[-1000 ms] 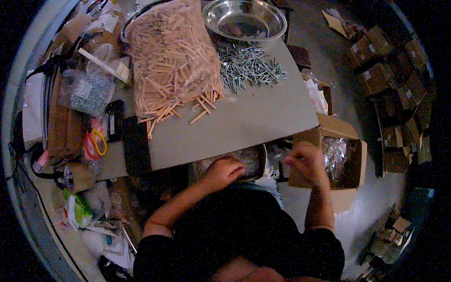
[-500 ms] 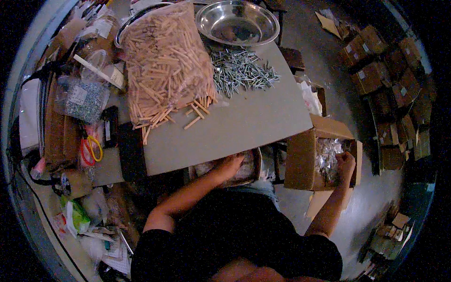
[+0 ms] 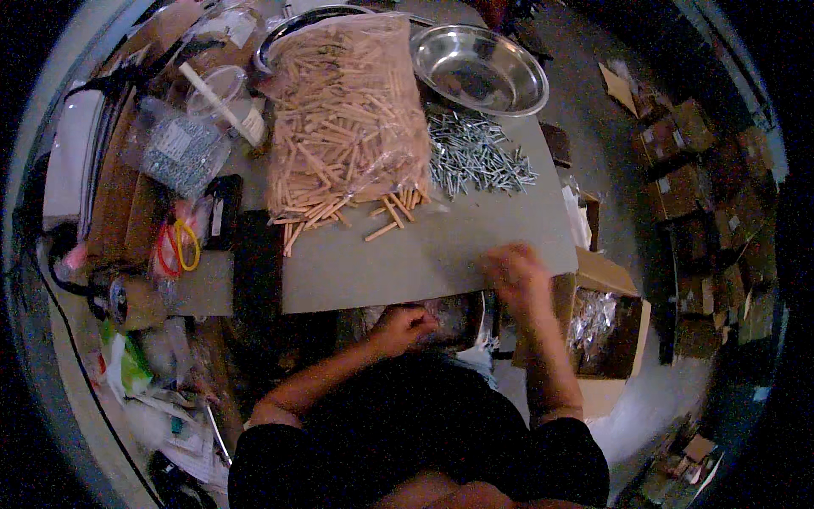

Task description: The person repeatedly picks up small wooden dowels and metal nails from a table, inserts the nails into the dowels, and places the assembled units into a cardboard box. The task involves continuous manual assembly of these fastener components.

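The left hand (image 3: 403, 331) is just off the front edge of the grey table (image 3: 381, 280), over or beside an open container (image 3: 482, 322) with something clear and shiny in it; whether it touches the container cannot be told. Its fingers are curled in to a narrow grip, and I cannot tell if anything small is pinched there. The right hand (image 3: 517, 276) is at the table's front right corner and blurred, so neither the width of its grip nor anything in it can be made out. Below and to the right of that hand, an open cardboard box (image 3: 604, 271) holds a heap of clear, crinkled plastic packets (image 3: 593, 318). On the table, a pile of silvery screws (image 3: 479, 157) lies loose, beyond the right hand and in front of a round metal basin (image 3: 483, 64), whose shiny inside shows a darker patch at the bottom. Left of the screws, a large clear plastic bag (image 3: 348, 127) is packed with wooden pegs, some spilling from its near end onto the table. Behind it shows the rim of a second metal bowl (image 3: 265, 47). Farther left, a smaller clear bag (image 3: 180, 153) with a white label is full of small metal parts, near a clear round tub (image 3: 219, 92).
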A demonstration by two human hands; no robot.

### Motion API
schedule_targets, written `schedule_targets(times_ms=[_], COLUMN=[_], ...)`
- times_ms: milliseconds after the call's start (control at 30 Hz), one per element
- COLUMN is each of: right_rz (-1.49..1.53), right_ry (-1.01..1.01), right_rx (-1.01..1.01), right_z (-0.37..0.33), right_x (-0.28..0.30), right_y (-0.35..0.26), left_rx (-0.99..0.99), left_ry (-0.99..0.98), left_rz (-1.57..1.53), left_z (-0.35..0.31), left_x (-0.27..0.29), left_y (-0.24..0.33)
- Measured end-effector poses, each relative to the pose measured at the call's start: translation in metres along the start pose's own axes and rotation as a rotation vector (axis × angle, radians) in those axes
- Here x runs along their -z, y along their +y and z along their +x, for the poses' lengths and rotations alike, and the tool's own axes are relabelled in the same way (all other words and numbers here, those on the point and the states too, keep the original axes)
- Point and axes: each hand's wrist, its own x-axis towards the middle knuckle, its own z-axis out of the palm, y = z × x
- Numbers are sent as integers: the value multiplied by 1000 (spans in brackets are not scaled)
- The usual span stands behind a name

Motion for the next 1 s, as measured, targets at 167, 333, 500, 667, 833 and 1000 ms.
schedule_targets(times_ms=[167,333,500,667,833,1000], right_rz=[-4,-85,56,375,208,-257], right_ry=[-27,-18,-170,-357,-61,469], right_rx=[480,567,489,225,-27,-42], right_z=[51,62,36,18,20,40], right_x=[-70,-90,-71,-39,0,45], right_y=[-76,-83,-78,-85,-50,15], left_rx=[142,140,52,-62,-115,-257], left_ry=[38,55,-26,-23,-85,-109], left_rz=[-52,-133,-289,-480,-441,-283], left_z=[-20,-36,-46,-44,-37,-34], left_x=[19,26,40,54,52,57], left_y=[32,43,54,65,76,79])
